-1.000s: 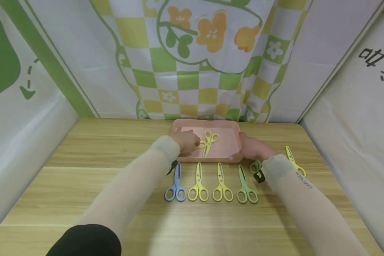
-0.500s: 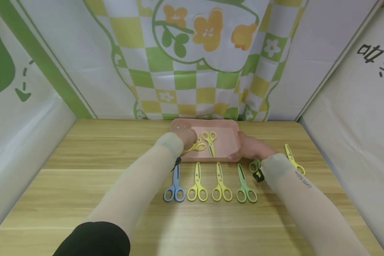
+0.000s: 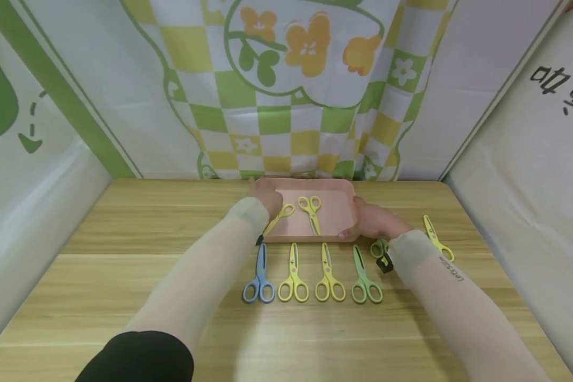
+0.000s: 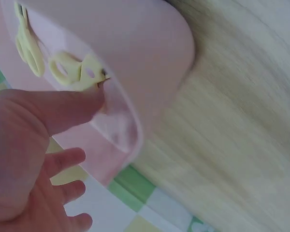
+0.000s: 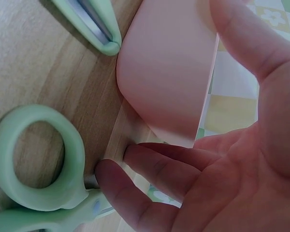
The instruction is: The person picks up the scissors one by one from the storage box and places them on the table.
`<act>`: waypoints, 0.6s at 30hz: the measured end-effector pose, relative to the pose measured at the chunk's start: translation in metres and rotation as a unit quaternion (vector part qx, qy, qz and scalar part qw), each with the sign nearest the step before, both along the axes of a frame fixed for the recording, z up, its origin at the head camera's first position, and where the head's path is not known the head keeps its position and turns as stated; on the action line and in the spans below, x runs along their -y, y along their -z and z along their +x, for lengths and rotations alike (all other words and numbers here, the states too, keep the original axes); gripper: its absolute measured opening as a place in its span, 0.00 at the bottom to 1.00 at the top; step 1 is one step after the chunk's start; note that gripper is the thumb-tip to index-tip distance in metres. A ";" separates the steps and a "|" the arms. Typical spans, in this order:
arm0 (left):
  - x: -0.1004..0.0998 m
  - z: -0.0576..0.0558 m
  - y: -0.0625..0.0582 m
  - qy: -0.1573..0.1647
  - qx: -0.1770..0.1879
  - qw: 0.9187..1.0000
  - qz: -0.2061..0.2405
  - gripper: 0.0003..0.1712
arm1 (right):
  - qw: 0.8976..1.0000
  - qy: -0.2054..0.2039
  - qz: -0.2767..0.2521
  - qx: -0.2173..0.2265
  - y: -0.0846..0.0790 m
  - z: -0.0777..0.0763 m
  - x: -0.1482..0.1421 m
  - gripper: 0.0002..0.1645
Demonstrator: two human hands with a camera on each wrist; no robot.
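A pink tray (image 3: 336, 212) stands at the back of the table, with two pairs of yellow scissors (image 3: 310, 213) inside. My left hand (image 3: 266, 197) is at its left end, beside the yellow scissors (image 3: 281, 216) nearer that end. In the left wrist view, the thumb (image 4: 72, 108) reaches over the tray, close to those scissors, and the other fingers are spread apart, holding nothing. My right hand (image 3: 374, 218) holds the tray's right end, thumb on the front wall and fingers round the corner. Green scissors (image 5: 43, 203) lie beneath the right wrist.
In front of the tray lie blue scissors (image 3: 259, 281), yellow scissors (image 3: 293, 278), more yellow scissors (image 3: 328, 278) and green scissors (image 3: 363, 281), in a row. Another yellow pair (image 3: 436, 240) lies at the far right. A patterned curtain (image 3: 286, 127) hangs behind the table (image 3: 148, 254).
My left hand has moved left, away from the yellow scissors, to the tray's left end. Both pairs in the tray have turned a little. The right hand has stayed at the right end.
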State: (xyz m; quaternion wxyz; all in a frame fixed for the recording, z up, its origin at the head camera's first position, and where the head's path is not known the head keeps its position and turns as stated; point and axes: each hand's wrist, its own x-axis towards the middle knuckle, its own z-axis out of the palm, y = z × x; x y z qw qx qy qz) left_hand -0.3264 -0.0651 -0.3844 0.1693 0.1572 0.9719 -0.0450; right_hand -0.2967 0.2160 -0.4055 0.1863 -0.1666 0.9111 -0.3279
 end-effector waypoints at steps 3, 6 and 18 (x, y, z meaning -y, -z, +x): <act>0.004 0.002 -0.004 0.035 -0.023 0.997 -0.061 0.09 | 1.000 0.002 -0.002 0.002 0.000 0.001 0.000 0.73; 0.008 0.005 -0.007 0.048 -0.032 0.996 -0.068 0.12 | 1.000 0.003 -0.009 0.010 0.002 0.001 -0.001 0.73; 0.005 0.005 0.003 0.049 -0.034 0.997 -0.041 0.23 | 1.000 0.009 -0.008 0.018 0.002 0.002 -0.001 0.75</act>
